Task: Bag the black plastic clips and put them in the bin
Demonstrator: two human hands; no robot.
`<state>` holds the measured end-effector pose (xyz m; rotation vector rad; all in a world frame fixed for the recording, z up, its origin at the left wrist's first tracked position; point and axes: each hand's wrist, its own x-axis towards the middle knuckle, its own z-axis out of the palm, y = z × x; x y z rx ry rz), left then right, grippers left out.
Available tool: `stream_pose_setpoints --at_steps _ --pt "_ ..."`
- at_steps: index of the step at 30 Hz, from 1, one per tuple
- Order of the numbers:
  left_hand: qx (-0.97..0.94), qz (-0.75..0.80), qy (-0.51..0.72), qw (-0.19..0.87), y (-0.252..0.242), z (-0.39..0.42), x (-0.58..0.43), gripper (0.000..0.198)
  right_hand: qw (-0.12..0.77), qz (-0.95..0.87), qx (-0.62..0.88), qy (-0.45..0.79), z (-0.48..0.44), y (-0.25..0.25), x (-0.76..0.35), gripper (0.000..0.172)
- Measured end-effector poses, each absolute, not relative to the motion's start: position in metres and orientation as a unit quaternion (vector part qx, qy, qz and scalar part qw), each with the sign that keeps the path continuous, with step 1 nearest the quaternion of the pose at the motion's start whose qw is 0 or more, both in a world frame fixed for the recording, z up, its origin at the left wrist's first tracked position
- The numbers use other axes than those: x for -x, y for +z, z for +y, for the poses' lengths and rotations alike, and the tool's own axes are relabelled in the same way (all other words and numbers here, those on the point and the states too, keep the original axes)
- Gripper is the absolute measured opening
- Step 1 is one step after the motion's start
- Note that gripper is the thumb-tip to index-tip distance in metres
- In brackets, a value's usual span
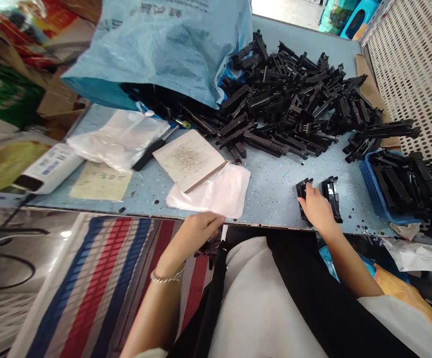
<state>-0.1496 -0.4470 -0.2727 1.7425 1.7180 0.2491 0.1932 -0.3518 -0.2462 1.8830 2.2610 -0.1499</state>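
Note:
My right hand (316,209) rests on the blue table (271,194) near its front edge, fingers closed on a small black plastic part (303,191). A second black part (331,196) lies just to its right. My left hand (201,229) is below the table edge, fingers curled round a dark piece (209,247) that I cannot make out clearly. A bracelet sits on that wrist. A large heap of long black plastic parts (294,104) covers the far middle of the table.
A blue plastic bag (163,49) spills black parts at the back left. A cardboard square (188,159), clear plastic sheets (216,191), a paper note and a white tube lie at the left. A blue basket (378,194) of black parts stands at the right.

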Motion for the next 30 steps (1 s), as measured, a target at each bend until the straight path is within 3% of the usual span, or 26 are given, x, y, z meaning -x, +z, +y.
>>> stream_pose_setpoints --at_steps 2,4,7,9,13,16,19,22,26,30 --pt "-0.659 0.698 0.191 0.202 -0.273 -0.424 0.134 0.036 0.073 0.786 -0.612 -0.055 -0.348 -0.241 -0.184 0.047" --pt "-0.657 0.715 0.208 0.121 -0.28 -0.401 0.124 0.031 0.059 0.845 -0.529 -0.044 -0.341 -0.235 -0.183 0.05" --pt "-0.64 0.719 0.221 0.157 -0.294 -0.378 0.124 0.019 0.071 0.924 -0.374 -0.028 -0.326 -0.231 -0.192 0.063" --pt "-0.61 0.721 0.258 0.203 -0.299 -0.373 0.132 0.012 0.092 0.936 -0.338 -0.013 -0.313 -0.233 -0.202 0.051" --pt "-0.564 0.72 0.319 0.251 -0.298 -0.377 0.145 0.018 0.11 0.929 -0.352 -0.039 -0.29 -0.241 -0.214 0.015" --pt "-0.523 0.721 0.352 0.289 -0.299 -0.379 0.144 0.017 0.031 0.89 -0.414 -0.19 -0.288 -0.245 -0.204 0.016" --pt "-0.464 0.73 0.381 0.327 -0.304 -0.378 0.141 0.016 -0.077 0.752 -0.424 -0.499 -0.306 -0.254 -0.17 0.029" --pt "-0.46 0.737 0.389 0.308 -0.309 -0.377 0.143 0.016 -0.092 0.515 -0.357 -0.774 -0.331 -0.271 -0.128 0.044" --pt "-0.592 0.706 0.327 0.211 -0.305 -0.385 0.159 0.027 -0.107 0.342 -0.378 -0.853 -0.349 -0.293 -0.1 0.054" --pt "-0.663 0.68 0.286 0.126 -0.294 -0.394 0.174 0.043 -0.154 0.274 -0.395 -0.863 -0.351 -0.294 -0.103 0.049"
